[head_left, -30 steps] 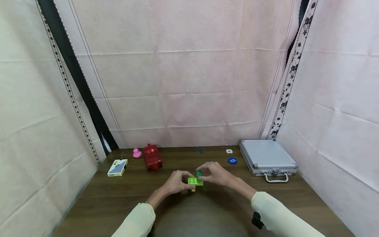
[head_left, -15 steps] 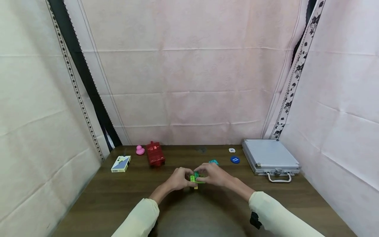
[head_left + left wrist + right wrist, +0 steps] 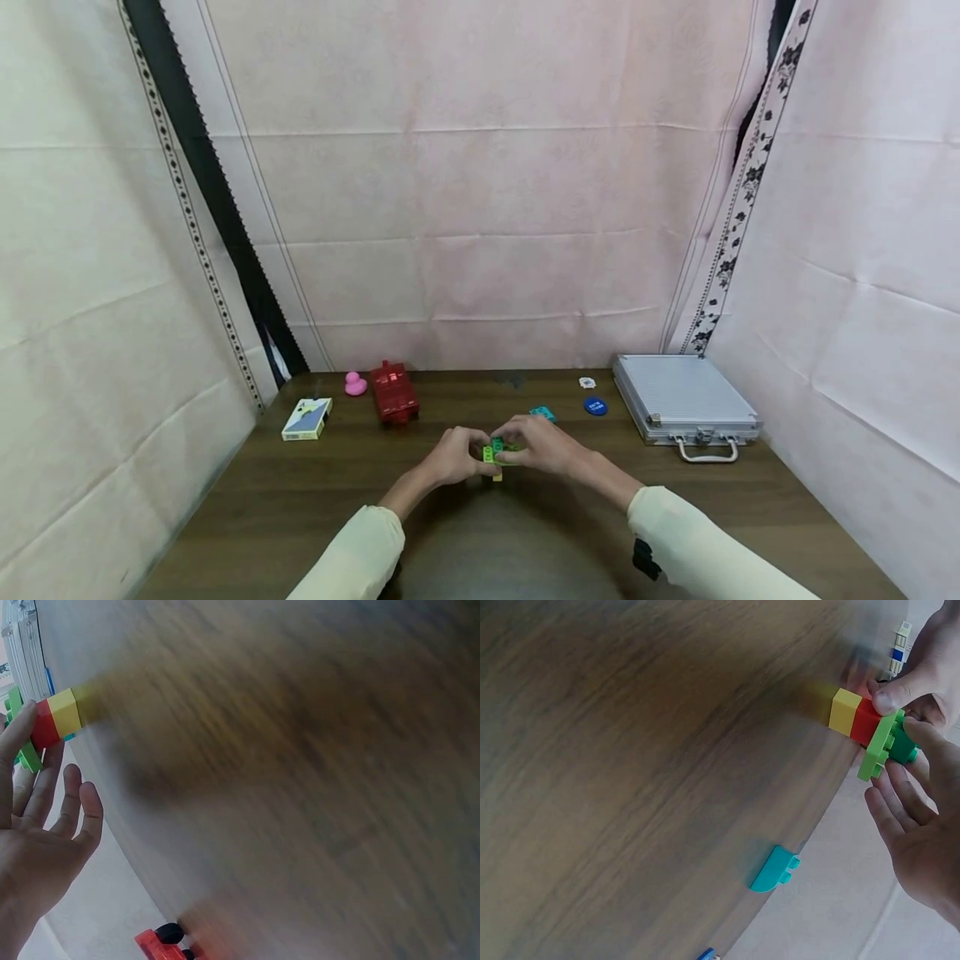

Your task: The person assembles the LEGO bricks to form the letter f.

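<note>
A small stack of toy building bricks stands on the table between both hands. Lowest is a yellow brick (image 3: 845, 711), then a red one (image 3: 865, 721), with a wider lime-green brick (image 3: 881, 746) across them. My left hand (image 3: 452, 457) grips the stack by thumb and fingers around the red and lime-green bricks. On top of the lime-green piece sits a dark green brick (image 3: 905, 745), pinched by the thumb and fingers of my right hand (image 3: 543, 443). Just behind that hand lies a turquoise brick (image 3: 774, 870) with a curved side.
At the back left are a white-edged card box (image 3: 307, 418), a pink rubber duck (image 3: 356, 383) and a red toy car (image 3: 394, 393). A blue disc (image 3: 596, 407), a small white piece (image 3: 587, 382) and a silver case (image 3: 686, 398) lie to the right. Cloth hangs around the table.
My right hand has moved left and slightly down, bringing the dark green brick onto the lime-green one. The turquoise brick, hidden at first, now shows behind that hand. My left hand keeps its grip.
</note>
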The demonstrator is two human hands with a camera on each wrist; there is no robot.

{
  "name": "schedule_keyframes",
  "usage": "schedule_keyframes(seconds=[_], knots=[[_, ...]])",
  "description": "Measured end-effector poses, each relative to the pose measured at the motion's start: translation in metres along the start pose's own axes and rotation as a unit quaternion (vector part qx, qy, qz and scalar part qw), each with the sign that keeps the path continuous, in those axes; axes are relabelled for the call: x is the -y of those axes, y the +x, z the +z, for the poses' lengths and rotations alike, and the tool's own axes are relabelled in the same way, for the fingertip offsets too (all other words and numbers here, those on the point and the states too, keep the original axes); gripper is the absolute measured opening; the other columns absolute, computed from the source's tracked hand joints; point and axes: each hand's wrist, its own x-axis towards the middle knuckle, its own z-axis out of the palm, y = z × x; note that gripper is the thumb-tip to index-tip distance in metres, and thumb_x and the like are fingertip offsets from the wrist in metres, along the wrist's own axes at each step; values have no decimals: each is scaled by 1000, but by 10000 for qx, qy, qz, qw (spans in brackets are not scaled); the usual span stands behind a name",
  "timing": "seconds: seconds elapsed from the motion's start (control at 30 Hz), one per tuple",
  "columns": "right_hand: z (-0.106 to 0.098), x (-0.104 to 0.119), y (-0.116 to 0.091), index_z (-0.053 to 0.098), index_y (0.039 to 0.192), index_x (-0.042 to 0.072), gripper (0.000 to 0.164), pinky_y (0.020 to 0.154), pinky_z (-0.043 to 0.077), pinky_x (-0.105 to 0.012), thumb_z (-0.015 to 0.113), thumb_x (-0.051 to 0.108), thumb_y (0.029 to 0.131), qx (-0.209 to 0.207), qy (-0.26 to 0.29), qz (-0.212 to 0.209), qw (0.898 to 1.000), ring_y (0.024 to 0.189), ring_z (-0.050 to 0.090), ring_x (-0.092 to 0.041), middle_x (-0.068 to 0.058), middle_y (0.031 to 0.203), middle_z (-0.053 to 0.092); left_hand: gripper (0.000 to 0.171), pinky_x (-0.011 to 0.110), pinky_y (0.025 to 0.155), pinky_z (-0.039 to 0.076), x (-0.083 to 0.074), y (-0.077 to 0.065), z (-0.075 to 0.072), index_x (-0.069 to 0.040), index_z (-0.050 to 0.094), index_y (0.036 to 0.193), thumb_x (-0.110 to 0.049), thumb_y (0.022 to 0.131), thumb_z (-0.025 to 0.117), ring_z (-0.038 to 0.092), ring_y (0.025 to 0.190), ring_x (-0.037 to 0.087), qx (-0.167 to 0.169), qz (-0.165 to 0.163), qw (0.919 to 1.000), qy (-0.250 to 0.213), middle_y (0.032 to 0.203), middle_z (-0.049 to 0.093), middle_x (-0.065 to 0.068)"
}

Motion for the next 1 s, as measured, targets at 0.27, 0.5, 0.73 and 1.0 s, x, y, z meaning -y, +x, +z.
schedule_keyframes(seconds=[0.27,0.5,0.73,1.0], knots=[[-2,1,1,75,124,11,32,77,55,-22,77,28,96,33,-215,-26,9998,98,72,-16,-1,115,71,27,30,71,53,-1,2,0,-10,75,106,-23,86,88,64,83,14,18,-8,10000,12,90,71,-2],[4,2,1,74,126,11,35,79,55,-21,77,30,97,87,-444,-6,9990,98,70,-9,-1,117,71,32,29,71,52,2,0,1,-9,74,111,-24,87,87,61,82,12,-1,-157,9999,67,91,69,-3],[0,4,3,74,126,10,37,78,55,-22,78,30,95,249,-517,-65,9983,97,70,-12,-4,118,72,32,30,70,54,0,-1,3,-9,74,115,-23,88,86,65,82,13,64,-98,9999,102,92,70,-3],[-11,1,3,72,127,4,40,86,57,-31,80,25,93,359,-20,-229,9991,104,71,-24,-9,120,72,35,32,73,54,-2,-2,3,-8,73,118,-23,89,86,66,83,13,83,-79,9999,40,96,72,-2]])
